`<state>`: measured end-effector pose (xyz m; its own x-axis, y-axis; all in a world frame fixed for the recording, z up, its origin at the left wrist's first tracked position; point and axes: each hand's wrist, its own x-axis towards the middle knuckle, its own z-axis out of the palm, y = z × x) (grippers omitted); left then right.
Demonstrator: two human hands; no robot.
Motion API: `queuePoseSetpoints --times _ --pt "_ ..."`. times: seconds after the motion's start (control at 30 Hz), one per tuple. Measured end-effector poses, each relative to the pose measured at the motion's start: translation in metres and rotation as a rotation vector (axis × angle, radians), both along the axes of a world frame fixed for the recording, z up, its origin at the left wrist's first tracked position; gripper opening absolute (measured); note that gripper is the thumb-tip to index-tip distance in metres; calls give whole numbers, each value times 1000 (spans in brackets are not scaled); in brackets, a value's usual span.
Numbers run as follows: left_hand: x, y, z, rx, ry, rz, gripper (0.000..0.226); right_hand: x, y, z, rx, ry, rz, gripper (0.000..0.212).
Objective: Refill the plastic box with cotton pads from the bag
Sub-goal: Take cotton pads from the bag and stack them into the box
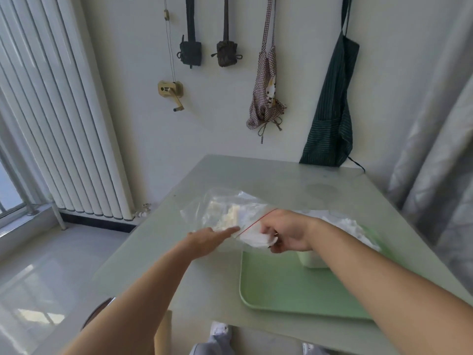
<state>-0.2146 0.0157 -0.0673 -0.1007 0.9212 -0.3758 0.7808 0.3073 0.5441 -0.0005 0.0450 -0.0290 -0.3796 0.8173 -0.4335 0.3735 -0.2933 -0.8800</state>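
White wall at the back, a ribbed radiator (pixel 64 124) on the left, a checked apron (pixel 266 98) and a dark striped apron (pixel 330 119) hanging on hooks, and below them the pale tabletop (pixel 268 180) where it all happens. A green tray (pixel 294 290) sits on the right half of the tabletop, and on its far end stands the plastic box (pixel 313 261), pale and mostly hidden under the right wrist, so what it holds can't be seen. Just left of the tray lies the bag (pixel 222 208), clear plastic, flat on the tabletop, with its red seal strip (pixel 258 220) facing the tray. The left hand (pixel 207 239) reaches in from the left, fingers straight and laid against the bag right beside the red strip, holding nothing. The right hand (pixel 289 231) is at the bag's mouth, fingers curled tight round a white bunch of cotton pads (pixel 256 239), just above the near-left corner of the box. Whether that bunch is fully clear of the bag is hard to tell. More pale pads show through the plastic deeper inside the bag. Behind the right forearm, some white crumpled material (pixel 345 224) lies over the far side of the tray; what it is isn't clear.
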Motion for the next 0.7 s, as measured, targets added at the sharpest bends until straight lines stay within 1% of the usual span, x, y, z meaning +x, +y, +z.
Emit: queuePoseSetpoints --times 0.07,0.17,0.23,0.33,0.4,0.47,0.5,0.57,0.63,0.7 --pt "13 1 2 20 128 -22 83 22 -11 14 7 -59 26 17" --pt "27 4 4 41 299 -30 81 62 -16 32 39 -126 -13 12" --pt "37 4 15 112 412 -18 67 94 -18 44 54 -137 -96 11" --pt "63 2 40 308 484 10 44 140 -19 56 90 -120 -209 8" --pt "92 -2 55 497 478 -34 37 168 -20 57 137 -76 -250 4" --pt "127 -4 66 662 394 -180 39 194 -17 54 190 -24 -298 18" --pt "144 -6 70 703 341 -283 41 204 -17 51 213 4 -329 21" --pt "179 -3 71 693 282 -502 43 223 -13 42 234 59 -401 23" --pt "215 3 66 652 279 -697 48 239 -8 30 239 73 -473 28" --pt "242 12 59 624 287 -821 53 250 -3 19 222 99 -524 31"
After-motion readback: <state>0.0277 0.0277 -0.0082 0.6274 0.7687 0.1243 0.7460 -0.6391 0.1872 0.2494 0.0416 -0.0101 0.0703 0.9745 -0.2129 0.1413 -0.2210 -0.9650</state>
